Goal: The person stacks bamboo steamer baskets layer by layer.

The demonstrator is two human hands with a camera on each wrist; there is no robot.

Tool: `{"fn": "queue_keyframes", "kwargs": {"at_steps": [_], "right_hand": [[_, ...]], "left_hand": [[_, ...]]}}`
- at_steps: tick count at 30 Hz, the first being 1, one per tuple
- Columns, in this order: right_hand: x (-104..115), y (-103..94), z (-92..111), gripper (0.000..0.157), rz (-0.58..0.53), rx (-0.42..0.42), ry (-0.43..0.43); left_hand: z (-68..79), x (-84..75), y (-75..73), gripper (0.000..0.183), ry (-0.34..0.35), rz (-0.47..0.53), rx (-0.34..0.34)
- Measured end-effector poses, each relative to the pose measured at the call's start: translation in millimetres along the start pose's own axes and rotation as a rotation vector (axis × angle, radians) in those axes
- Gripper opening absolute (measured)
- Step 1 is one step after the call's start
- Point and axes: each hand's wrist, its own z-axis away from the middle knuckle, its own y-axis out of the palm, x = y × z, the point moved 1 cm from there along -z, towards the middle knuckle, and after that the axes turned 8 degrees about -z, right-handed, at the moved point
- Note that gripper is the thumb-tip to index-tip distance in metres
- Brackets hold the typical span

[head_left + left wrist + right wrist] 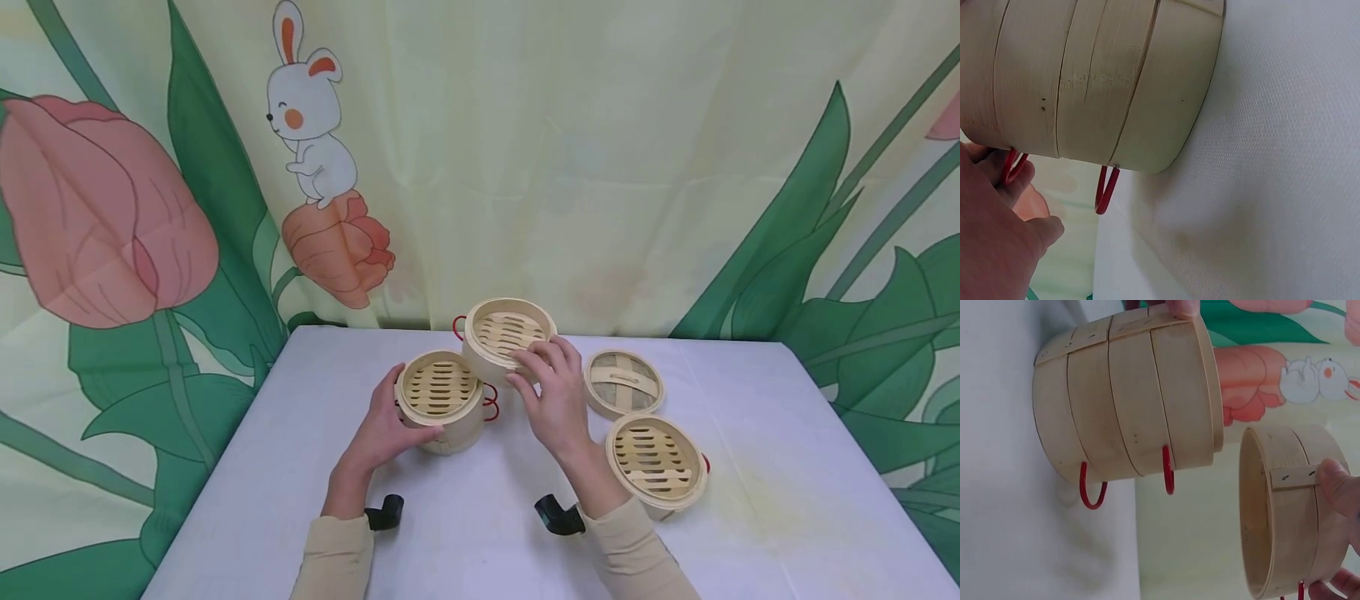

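Observation:
A stack of round bamboo steamer baskets (441, 392) stands on the white table, its slatted top tier facing up. My left hand (382, 429) grips the stack's upper rim, thumb at the front and fingers at the left side. Red loop handles (1107, 189) stick out from the stack's sides. My right hand (555, 392) pinches another bamboo steamer basket (510, 331) by its near right side, thumb on the wall. This basket is in the air, behind and right of the stack; the right wrist view shows it apart from the stack (1129, 400).
Right of my right hand lies a round woven steamer lid (624, 383) with a strip handle. Nearer me is another slatted steamer basket (656, 462), close to my right forearm. A printed curtain (570, 167) hangs behind the table's far edge.

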Motion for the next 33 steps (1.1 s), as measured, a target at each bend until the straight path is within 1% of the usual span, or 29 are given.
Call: {"fn": "queue_keyframes", "kwargs": {"at_steps": [9, 23, 29, 33], "right_hand": [[3.9, 5.9, 2.3, 0.026, -0.022, 0.031, 0.004], [16.9, 15.8, -1.4, 0.022, -0.046, 0.072, -0.011], [21.7, 21.8, -0.4, 0.023, -0.054, 0.093, -0.015], [25.1, 26.1, 0.0, 0.025, -0.056, 0.112, -0.035]], "left_hand": [[0.8, 1.2, -0.4, 0.128, -0.014, -0.001, 0.009], [-2.1, 0.8, -1.3, 0.127, 0.03, 0.014, -0.007], [-1.1, 0.4, -1.7, 0.125, 0.047, 0.018, -0.012], [-0.8, 2.2, -0.3, 0.125, 0.055, 0.034, -0.017]]}}
